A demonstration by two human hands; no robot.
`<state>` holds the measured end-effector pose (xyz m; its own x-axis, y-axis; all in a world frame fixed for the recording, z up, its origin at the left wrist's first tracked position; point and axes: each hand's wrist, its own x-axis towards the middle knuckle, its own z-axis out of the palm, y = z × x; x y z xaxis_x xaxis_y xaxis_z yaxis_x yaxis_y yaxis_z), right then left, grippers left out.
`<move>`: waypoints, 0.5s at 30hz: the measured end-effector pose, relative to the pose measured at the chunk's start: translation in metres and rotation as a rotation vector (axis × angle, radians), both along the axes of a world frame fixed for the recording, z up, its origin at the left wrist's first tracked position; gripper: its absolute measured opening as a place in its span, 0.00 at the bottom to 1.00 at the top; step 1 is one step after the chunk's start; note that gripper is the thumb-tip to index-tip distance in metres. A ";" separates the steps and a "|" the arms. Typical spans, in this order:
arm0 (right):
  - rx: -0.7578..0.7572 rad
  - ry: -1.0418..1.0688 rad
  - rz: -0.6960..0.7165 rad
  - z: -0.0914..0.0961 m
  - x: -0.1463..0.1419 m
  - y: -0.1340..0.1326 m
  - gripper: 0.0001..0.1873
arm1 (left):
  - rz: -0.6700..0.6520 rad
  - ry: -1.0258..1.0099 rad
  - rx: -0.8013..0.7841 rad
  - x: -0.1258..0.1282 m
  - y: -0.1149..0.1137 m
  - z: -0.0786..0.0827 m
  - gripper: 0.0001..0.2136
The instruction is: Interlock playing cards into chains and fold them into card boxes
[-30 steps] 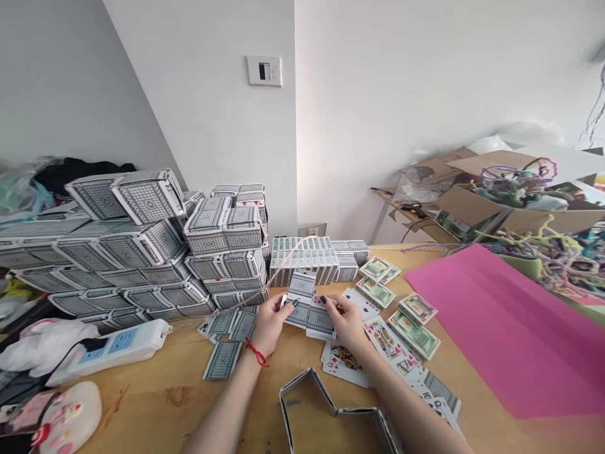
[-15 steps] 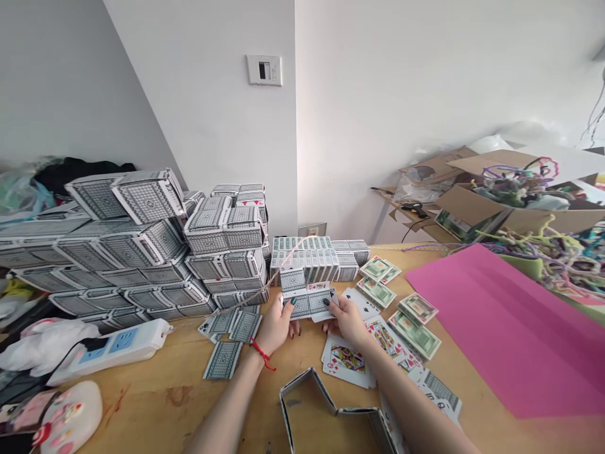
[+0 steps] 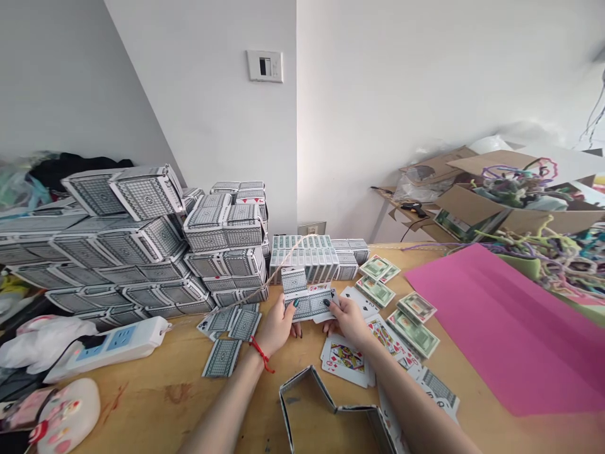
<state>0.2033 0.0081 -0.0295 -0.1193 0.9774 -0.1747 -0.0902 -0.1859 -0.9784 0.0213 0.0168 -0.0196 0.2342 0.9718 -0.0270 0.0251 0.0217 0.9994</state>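
Note:
Both hands hold up a joined piece of grey-backed playing cards [image 3: 309,301] above the wooden table [image 3: 155,391]. My left hand [image 3: 276,326], with a red string at the wrist, pinches its left edge. My right hand [image 3: 348,320] pinches its right edge. A single card flap [image 3: 293,279] sticks up from the piece's top left. Below my wrists lies a zigzag strip of joined cards [image 3: 331,410] standing on edge.
Stacked card blocks [image 3: 155,246] fill the left back. Loose face-up cards [image 3: 347,360] and small wrapped decks [image 3: 413,331] lie to the right. A pink sheet [image 3: 501,321], a white power strip [image 3: 108,347], and cardboard boxes with pipe cleaners [image 3: 515,202] are around.
The card piece was lifted off the table and tilted upright between both hands. In the last half second it barely moved.

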 end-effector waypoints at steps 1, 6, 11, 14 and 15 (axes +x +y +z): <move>0.002 -0.007 0.006 0.001 0.001 0.000 0.22 | 0.010 -0.019 -0.010 0.001 0.000 0.000 0.11; 0.027 -0.090 0.062 0.013 0.008 0.004 0.20 | 0.013 -0.120 -0.058 0.000 0.002 0.000 0.13; 0.110 -0.351 0.187 0.036 0.023 0.007 0.17 | -0.002 -0.221 -0.142 -0.003 0.006 0.002 0.16; 0.097 -0.558 0.289 0.054 0.035 0.001 0.16 | 0.004 -0.247 -0.151 -0.003 0.007 0.005 0.18; 0.093 -0.666 0.307 0.060 0.038 -0.003 0.15 | 0.009 -0.251 -0.148 -0.003 0.006 0.006 0.19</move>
<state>0.2418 0.0054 0.0302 -0.2874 0.9312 -0.2241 0.5713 -0.0211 -0.8205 0.0182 0.0231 -0.0137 0.2430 0.9636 -0.1110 -0.2230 0.1669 0.9604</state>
